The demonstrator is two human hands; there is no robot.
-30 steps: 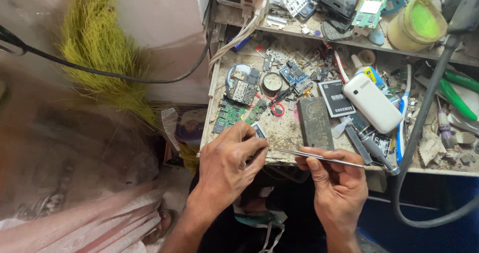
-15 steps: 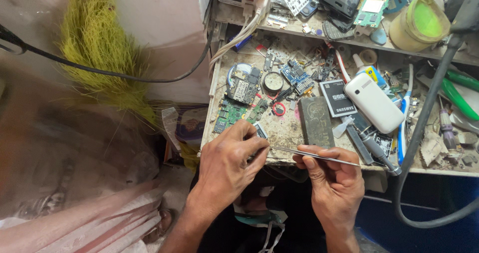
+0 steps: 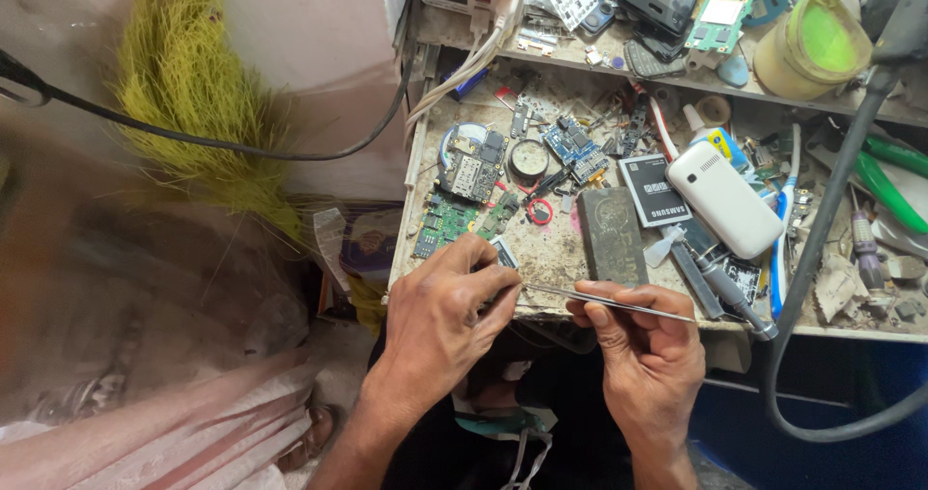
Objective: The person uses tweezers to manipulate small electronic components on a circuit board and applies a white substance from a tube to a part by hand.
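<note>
The left hand (image 3: 447, 308) pinches a small component (image 3: 504, 251) at the workbench's (image 3: 561, 248) front edge. The right hand (image 3: 646, 347) grips metal tweezers (image 3: 604, 300), tips meeting that component. Just beyond lie a dark flat block (image 3: 612, 235), green circuit boards (image 3: 447, 221) and a white phone (image 3: 725, 198).

Left hand (image 3: 447, 302) curled at near edge of cluttered workbench (image 3: 561, 248), fingertips pinching a small flat part (image 3: 504, 253); right hand (image 3: 646, 350) gripping metal tweezers (image 3: 604, 300), tips pointing left, meeting the left fingers; white phone (image 3: 725, 198) and dark battery (image 3: 653, 189) lie beyond; green circuit board (image 3: 445, 221) near left hand.
</note>
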